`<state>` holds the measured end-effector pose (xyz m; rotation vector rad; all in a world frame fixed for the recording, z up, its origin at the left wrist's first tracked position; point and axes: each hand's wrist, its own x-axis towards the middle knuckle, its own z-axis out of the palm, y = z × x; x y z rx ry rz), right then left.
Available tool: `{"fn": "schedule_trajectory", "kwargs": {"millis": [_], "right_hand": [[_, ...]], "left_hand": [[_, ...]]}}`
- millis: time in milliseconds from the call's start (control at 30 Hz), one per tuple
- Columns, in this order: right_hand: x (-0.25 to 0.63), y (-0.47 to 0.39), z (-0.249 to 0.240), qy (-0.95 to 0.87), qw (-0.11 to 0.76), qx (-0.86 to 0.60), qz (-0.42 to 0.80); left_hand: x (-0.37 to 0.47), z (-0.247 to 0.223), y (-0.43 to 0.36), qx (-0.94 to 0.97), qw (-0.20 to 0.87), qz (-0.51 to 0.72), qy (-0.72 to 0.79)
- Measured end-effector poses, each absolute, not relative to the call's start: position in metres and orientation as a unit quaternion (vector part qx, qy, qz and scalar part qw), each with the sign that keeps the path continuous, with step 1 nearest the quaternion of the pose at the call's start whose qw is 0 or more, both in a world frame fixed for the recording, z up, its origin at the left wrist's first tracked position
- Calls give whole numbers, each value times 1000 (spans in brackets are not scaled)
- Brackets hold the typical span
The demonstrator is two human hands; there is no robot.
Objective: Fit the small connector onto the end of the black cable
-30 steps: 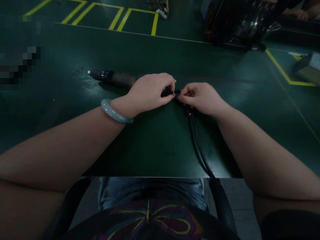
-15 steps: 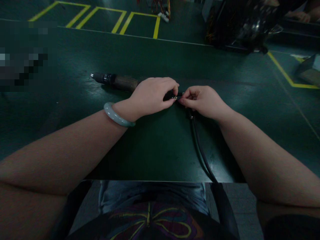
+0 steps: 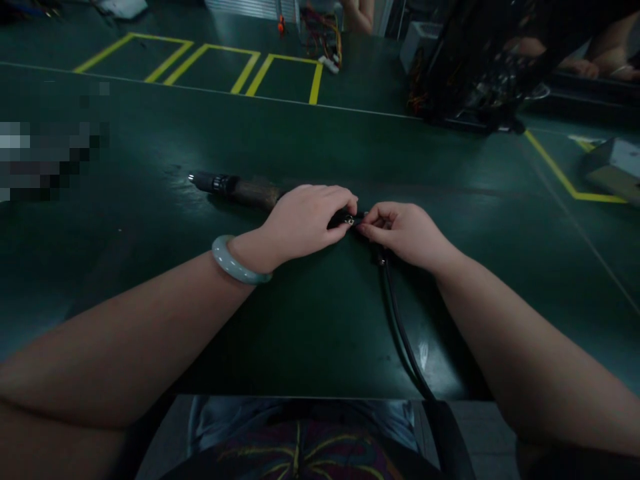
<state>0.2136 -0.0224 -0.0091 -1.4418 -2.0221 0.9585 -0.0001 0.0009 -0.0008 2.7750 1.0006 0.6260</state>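
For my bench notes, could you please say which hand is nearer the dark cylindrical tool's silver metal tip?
Left: the left hand holds the rear of the tool, right of the silver metal tip; the right hand is farther right.

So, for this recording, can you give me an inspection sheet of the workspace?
Surface: green tabletop marked with yellow lines.
Job's things: dark cylindrical tool lying with its metal tip toward the left; small metal part at the left fingertips.
Clutter: wires at the far side; grey box at right; pixelated item at left, unreadable.
Hands: left hand closed over the tool's rear; right hand pinching a thin dark piece, too small to identify.
Cables: black cable runs from near the right hand to the near edge; any join with the tool cannot be told.
Surroundings: large black unit at upper right; another person's hand beyond.
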Motion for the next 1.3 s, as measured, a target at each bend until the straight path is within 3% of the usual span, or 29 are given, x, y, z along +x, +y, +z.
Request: {"fn": "schedule_trajectory", "kwargs": {"millis": [1300], "right_hand": [[211, -26, -3, -745, 235, -525, 339]], "left_hand": [[-2, 3, -3, 912, 72, 222, 338]]}}
